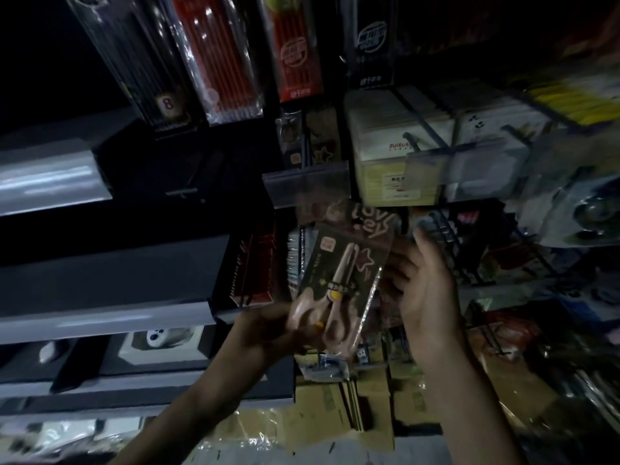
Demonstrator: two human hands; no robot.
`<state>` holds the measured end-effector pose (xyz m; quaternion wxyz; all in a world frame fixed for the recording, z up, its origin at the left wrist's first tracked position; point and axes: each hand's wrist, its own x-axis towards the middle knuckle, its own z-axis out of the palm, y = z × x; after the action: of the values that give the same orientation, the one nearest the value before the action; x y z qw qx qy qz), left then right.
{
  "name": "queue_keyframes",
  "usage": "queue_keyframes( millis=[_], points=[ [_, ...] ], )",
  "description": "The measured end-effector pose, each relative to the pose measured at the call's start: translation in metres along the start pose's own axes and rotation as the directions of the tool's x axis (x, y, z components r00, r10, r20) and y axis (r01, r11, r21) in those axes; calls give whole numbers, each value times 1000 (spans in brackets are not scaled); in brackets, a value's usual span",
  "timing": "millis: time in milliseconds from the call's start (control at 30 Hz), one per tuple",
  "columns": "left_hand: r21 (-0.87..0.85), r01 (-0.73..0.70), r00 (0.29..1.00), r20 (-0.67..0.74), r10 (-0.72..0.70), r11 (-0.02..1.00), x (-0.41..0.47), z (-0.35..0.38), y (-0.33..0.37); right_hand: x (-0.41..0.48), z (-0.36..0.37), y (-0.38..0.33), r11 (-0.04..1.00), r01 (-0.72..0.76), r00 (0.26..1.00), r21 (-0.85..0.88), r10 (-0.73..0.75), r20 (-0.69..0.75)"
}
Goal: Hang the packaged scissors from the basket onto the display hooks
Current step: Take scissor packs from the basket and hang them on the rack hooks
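— What are your hands holding?

— A pack of packaged scissors [339,283]: pink handles, a yellow pivot, sealed in clear plastic over a dark card. I hold it up in front of a dim shop display, slightly tilted, with its top leaning to my right.

— How are you gripping it?

— My left hand [268,327] pinches the lower left corner, beside the scissor handles, with fingers curled round the edge. My right hand [426,286] is at the pack's right edge, back of the hand toward me and thumb pointing up. Its fingers reach in behind the plastic, and I cannot tell whether they grip or only touch.

— Where is the pack against the display?

— Its top sits just below a clear price label strip [302,186]. Pale lettering shows there, but it is too blurred to tell whether it belongs to this card or to one behind it.

— What else is around?

— Red pencil packs [218,55] hang above. Grey shelf edges [100,317] run along my left. Cardboard boxes [322,401] lie below my wrists.
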<state>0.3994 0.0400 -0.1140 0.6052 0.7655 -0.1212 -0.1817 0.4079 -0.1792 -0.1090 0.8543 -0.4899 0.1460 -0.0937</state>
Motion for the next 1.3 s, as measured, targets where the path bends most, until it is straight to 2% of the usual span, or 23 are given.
queue_keyframes(
  millis=[100, 200, 333, 433, 533, 633, 767, 967, 1200, 1300],
  points=[
    [-25, 32, 998, -59, -34, 999, -3, 0, -7, 1, -7, -2, 987, 17, 996, -162, -3, 87],
    [-50, 71, 995, -68, -75, 996, -4, 4, -11, -6, -9, 1, 930, 145, 978, -338, -81, 194],
    [-59, 85, 994, -60, -88, 995, -1, 8, -9, -10, -3, -3, 934, 215, 969, -286, -168, 180],
    [27, 32, 997, -66, -30, 999, 2, 8, 1, -9, -2, -4, 928, 267, 958, -261, -225, 179],
    [78, -81, 984, -155, 93, 994, 4, 3, 20, -10, -6, -6, 909, 309, 945, -280, -261, 197],
    [46, -207, 932, -294, 211, 977, 6, -4, 43, -9, -7, -7, 901, 331, 941, -281, -294, 166],
    [-58, -281, 903, -354, 244, 958, 12, -11, 74, -8, -9, -3, 907, 341, 940, -247, -331, 81],
    [-153, -277, 932, -281, 227, 949, 13, -14, 97, -11, -17, 2, 926, 289, 954, -245, -299, -3],
    [-254, -268, 954, -208, 218, 929, 0, -13, 103, -17, -8, 2, 929, 283, 958, -238, -288, 16],
    [-246, -288, 951, -187, 247, 925, -7, -17, 110, -21, -1, 3, 940, 274, 961, -203, -273, 35]
  ],
)
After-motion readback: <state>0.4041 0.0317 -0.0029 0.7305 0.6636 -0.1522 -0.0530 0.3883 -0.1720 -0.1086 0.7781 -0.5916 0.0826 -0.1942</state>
